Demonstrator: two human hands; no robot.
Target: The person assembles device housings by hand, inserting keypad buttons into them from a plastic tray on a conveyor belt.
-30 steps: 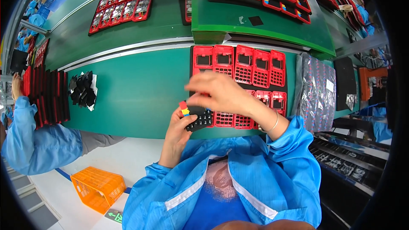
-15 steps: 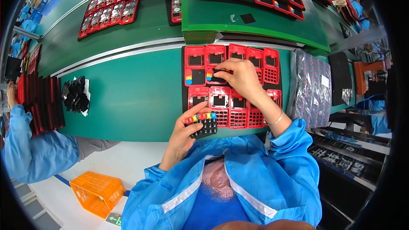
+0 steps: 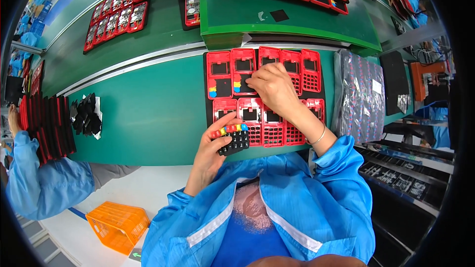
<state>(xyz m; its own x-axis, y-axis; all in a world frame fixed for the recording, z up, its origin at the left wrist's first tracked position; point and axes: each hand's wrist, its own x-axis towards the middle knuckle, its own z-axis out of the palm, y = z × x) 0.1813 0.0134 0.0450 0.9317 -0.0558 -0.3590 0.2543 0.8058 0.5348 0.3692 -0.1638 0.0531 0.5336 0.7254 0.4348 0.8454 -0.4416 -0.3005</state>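
My left hand (image 3: pixel 209 152) is closed around a small stack of rubber keypads (image 3: pixel 237 142), black with red, yellow and blue keys along one edge. It hovers at the near edge of the red plastic housings. My right hand (image 3: pixel 273 87) bends over the far row, thumb and fingertips pinched at a black keypad (image 3: pixel 245 84) in the second red housing (image 3: pixel 243 54). That keypad's coloured keys show at its left side; the fingers partly hide the rest. In the leftmost housing (image 3: pixel 218 58) lies another keypad (image 3: pixel 224 88). The near-row housings (image 3: pixel 255 133) show grids of key holes.
A dark tray (image 3: pixel 209 106) bears the housings. To its right lies a plastic-wrapped bundle (image 3: pixel 358 99). A green raised shelf (image 3: pixel 292 32) stands behind. At left are black pieces (image 3: pixel 88 113), stacked red-and-black trays (image 3: pixel 47 123) and a co-worker's blue sleeve (image 3: pixel 47 178). An orange crate (image 3: pixel 116 227) is on the floor.
The whole view has shifted slightly, so the bench appears farther left. My right fingertips remain at the keypad in the second housing; my left hand still holds its keypads.
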